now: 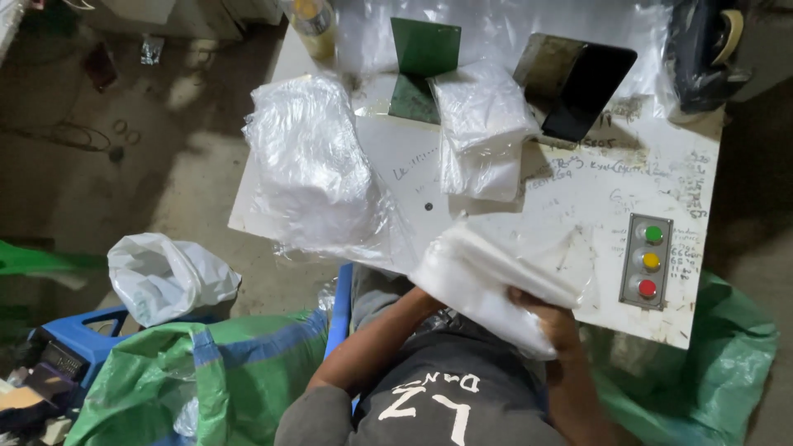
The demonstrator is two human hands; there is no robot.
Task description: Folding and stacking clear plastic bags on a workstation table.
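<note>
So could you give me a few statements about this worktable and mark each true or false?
1. Both hands hold a white folded bundle at the table's near edge. True.
2. The button box has green at the top and red at the bottom. True.
3. The button box lies at the table's left end. False: it lies near the right end.
4. The green bracket lies flat on the floor. False: it stands on the white table.

A scribbled white table (578,190) fills the upper right; dusty concrete floor (116,140) spreads left, a blue stool (74,334) at lower left.
</note>
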